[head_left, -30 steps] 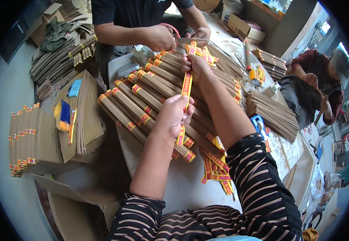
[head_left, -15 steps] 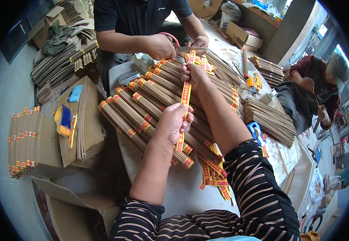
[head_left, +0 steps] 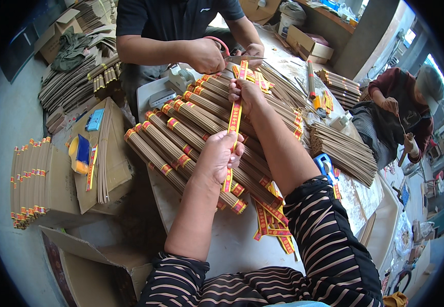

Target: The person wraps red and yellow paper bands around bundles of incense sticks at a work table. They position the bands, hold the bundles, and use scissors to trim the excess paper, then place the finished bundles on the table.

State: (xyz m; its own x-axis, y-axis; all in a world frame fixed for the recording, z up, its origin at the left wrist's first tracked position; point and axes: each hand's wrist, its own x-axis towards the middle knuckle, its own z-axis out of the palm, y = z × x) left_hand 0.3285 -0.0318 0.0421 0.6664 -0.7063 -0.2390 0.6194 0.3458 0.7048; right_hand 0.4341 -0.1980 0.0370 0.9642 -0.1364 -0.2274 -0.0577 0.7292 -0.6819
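Note:
Between my two hands a yellow-and-red printed paper strip [head_left: 235, 117] is stretched lengthwise. My left hand [head_left: 220, 156] pinches its nearer part, and the strip's lower end hangs below my fingers. Farther up, my right hand [head_left: 246, 96] grips it near the top end. Beneath both hands lie several bundles of brown incense sticks [head_left: 173, 138], banded with yellow-and-red paper. Just beyond my right hand, a person opposite holds red-handled scissors [head_left: 236, 59] with open blades beside the strip's far end. More loose paper strips [head_left: 270, 225] lie in a pile at the table's near side.
A blue tape dispenser [head_left: 326, 168] and loose sticks [head_left: 342, 151] are on the table's right. At left, a cardboard sheet [head_left: 114, 174] carries a yellow-and-blue tape dispenser [head_left: 80, 153], near stacked bundles [head_left: 30, 179]. An open carton [head_left: 89, 256] stands at lower left. Another person sits at right.
The strip and both my hands have shifted very slightly, with the grip unchanged. The scissors have moved slightly downward. The person at right has moved a hand a little.

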